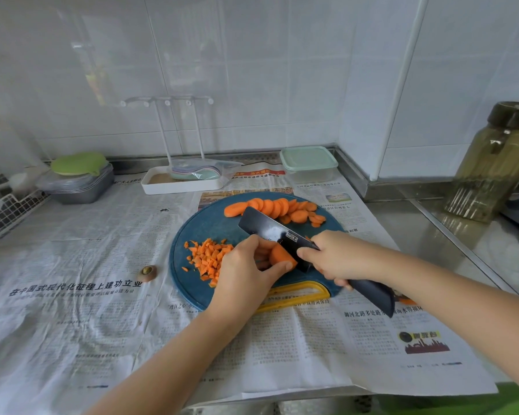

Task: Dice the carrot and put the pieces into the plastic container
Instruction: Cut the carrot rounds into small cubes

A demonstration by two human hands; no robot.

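step: dicing | left grip [246, 271] pinching carrot [280, 255] | right grip [333, 259] clenched on knife [267, 229] | next: chop down; slices [276, 208] wait 12 o'clock

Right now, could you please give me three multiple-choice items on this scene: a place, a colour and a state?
1. Where is the diced carrot? A) on the cutting board's left part B) in a bowl C) on the floor
2. The cutting board is: A) white B) red C) blue
3. The right hand: A) lies open B) grips the knife C) holds a spoon
Answers: 1 A, the dice lie beside the left hand holding a carrot piece; 2 C, its surface is dark blue; 3 B, its fingers wrap the black handle.
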